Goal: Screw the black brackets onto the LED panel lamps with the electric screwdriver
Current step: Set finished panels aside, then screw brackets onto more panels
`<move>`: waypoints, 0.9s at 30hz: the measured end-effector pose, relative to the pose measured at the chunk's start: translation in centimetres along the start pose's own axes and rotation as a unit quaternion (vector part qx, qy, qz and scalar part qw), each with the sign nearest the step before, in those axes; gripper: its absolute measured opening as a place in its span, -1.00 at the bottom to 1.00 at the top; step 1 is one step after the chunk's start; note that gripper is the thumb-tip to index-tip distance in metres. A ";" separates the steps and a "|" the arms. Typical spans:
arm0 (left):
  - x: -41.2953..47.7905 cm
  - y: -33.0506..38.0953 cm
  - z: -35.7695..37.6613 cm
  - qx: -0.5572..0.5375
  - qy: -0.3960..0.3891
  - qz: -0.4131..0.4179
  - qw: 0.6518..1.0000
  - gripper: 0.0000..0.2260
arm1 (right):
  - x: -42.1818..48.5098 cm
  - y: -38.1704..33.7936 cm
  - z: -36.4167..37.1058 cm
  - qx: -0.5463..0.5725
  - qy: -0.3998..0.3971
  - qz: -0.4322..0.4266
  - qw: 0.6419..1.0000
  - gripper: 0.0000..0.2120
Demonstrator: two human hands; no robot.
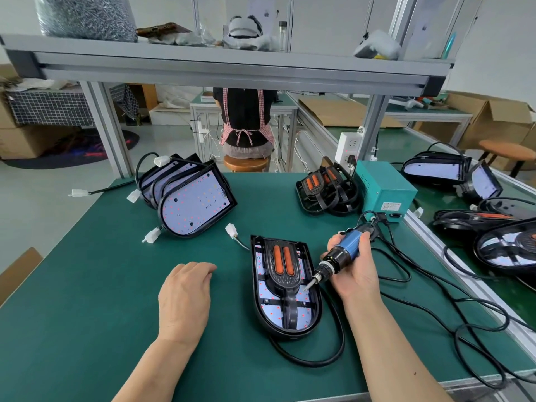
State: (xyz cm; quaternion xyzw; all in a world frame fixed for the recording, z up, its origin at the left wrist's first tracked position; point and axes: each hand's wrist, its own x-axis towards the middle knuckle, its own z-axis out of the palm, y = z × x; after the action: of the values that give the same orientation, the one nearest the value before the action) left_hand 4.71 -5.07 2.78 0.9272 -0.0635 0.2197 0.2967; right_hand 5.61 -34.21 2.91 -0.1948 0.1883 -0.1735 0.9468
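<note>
A bracket (285, 281) is laid in the centre lamp (271, 313), with the screwdriver (338, 258) bit at its right edge. A stack of bare lamps (191, 204) is left behind it, so most is judged undone. The screwdriver is gripped by the right hand (355, 271); the left hand (185, 294) is rested on the tabletop (87, 314), loosely curled, empty.

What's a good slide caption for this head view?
Right hand aims screwdriver at bracket on lamp; left hand rests on mat.
</note>
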 end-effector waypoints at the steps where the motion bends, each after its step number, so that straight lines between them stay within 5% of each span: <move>1: 0.0 0.0 0.1 -0.011 0.002 0.006 1.000 -0.86 | 0.0 0.0 0.0 -0.004 -0.002 0.002 1.000 -0.61; 7: -0.1 0.0 0.2 -0.084 0.013 -0.033 0.996 -0.98 | 0.1 0.1 0.0 -0.010 -0.002 -0.003 1.000 -0.67; 23: -0.3 0.7 -0.2 -0.076 0.040 -0.060 0.994 -0.88 | -1.1 -0.3 1.2 0.057 0.038 0.008 0.998 -0.67; 27: -0.5 0.8 -0.4 -0.092 0.042 -0.008 0.995 -0.93 | -1.9 0.0 2.0 0.055 0.021 0.023 0.998 -0.65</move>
State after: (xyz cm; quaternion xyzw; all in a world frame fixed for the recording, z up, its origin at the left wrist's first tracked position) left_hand 3.90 -5.48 3.20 0.8861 -0.0632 0.2495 0.3855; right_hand 4.78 -32.80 5.14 -0.1345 0.2029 -0.1657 0.9557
